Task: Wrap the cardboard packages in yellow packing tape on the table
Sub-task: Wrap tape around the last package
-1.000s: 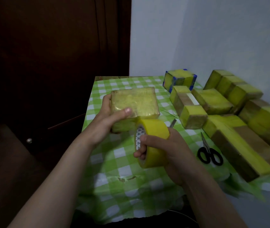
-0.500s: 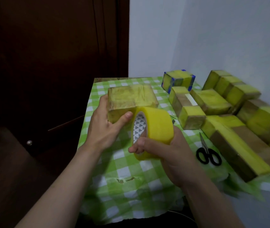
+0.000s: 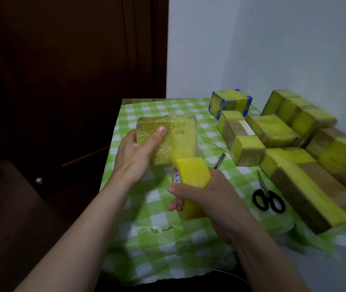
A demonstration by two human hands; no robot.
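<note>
1. Package: a flat cardboard block, covered in glossy, wrinkled yellow tape with brown board showing faintly through. It sits over the left-centre of the table, which carries a green-and-white checked cloth. I cannot tell whether its underside touches the cloth.

2. Orientation: the broad face is turned up and tilted toward me. The far edge runs left to right across my view. The face looks close to square, so the long axis cannot be read with confidence.

3. Left hand: it grips the package at its left side. The thumb lies flat across the broad face, pointing away from me. The other fingers are hidden behind the block.

4. Right hand: the fingers are curled round the tape roll, just in front of the package's near edge. The thumb presses on the roll's outer surface at its left rim.

5. Tape roll: its axis runs roughly left to right. The open core, with a triangle-printed liner, faces left. A strip of tape runs from the top of the roll up over the right part of the package's face.

6. Surroundings: black-handled scissors lie on the cloth to the right of my right hand. Further taped packages are grouped along the right side, one with blue corners at the back.
</note>
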